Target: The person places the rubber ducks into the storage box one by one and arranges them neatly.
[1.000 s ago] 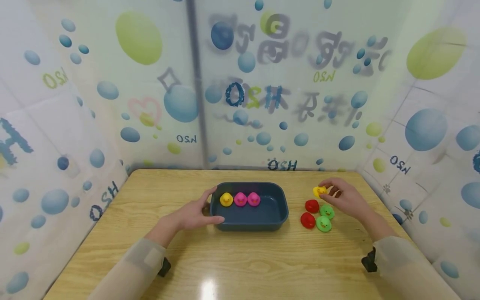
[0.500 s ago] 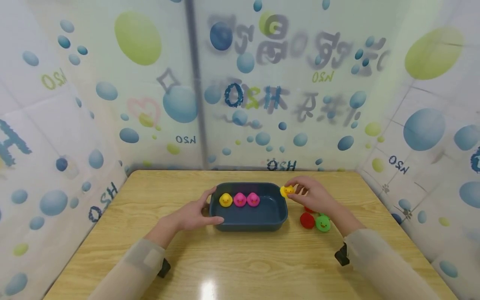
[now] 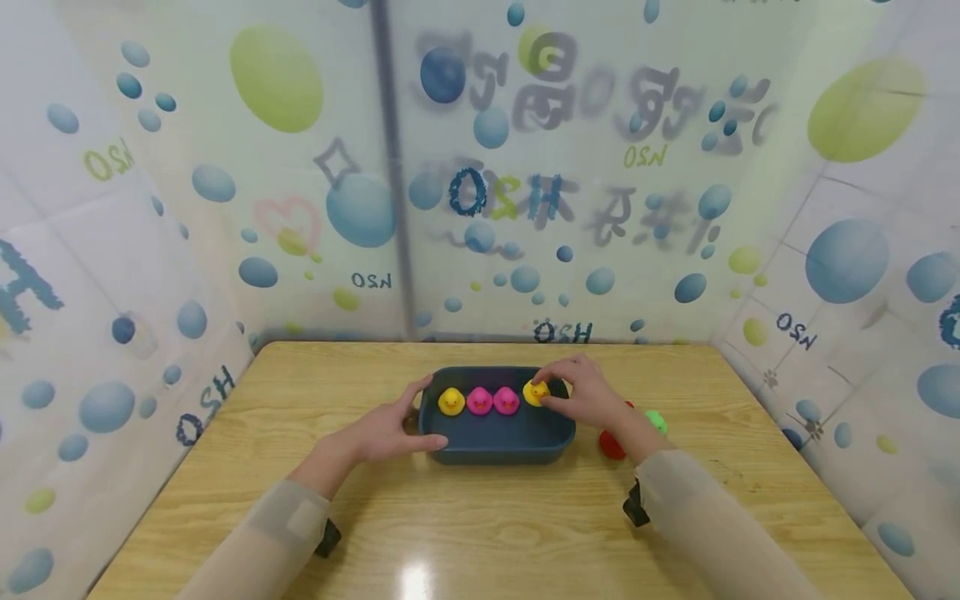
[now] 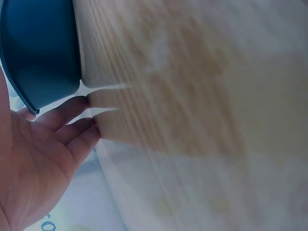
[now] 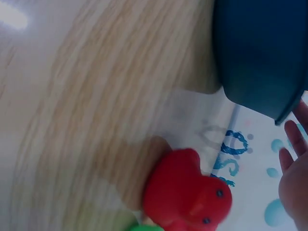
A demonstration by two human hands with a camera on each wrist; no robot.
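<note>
A dark blue plastic box [image 3: 495,437] sits mid-table in the head view. Along its far side stand a yellow rubber duck [image 3: 452,402] and two pink rubber ducks, one [image 3: 480,401] left of the other [image 3: 506,401]. My left hand [image 3: 384,429] holds the box's left end, thumb over the front corner and index finger at the back one. My right hand [image 3: 588,392] pinches a second yellow rubber duck [image 3: 535,392] inside the box's right end. In the right wrist view the box wall hides that duck.
Right of the box, partly behind my right arm, are red rubber ducks [image 3: 612,445] and a green duck [image 3: 657,421]. A red duck [image 5: 185,192] looms large in the right wrist view. Patterned curtains [image 3: 495,250] enclose the wooden table [image 3: 480,525].
My right hand has carried the yellow duck leftward from beside the red and green ducks, over the box's right rim and down inside. The left hand and box stay put.
</note>
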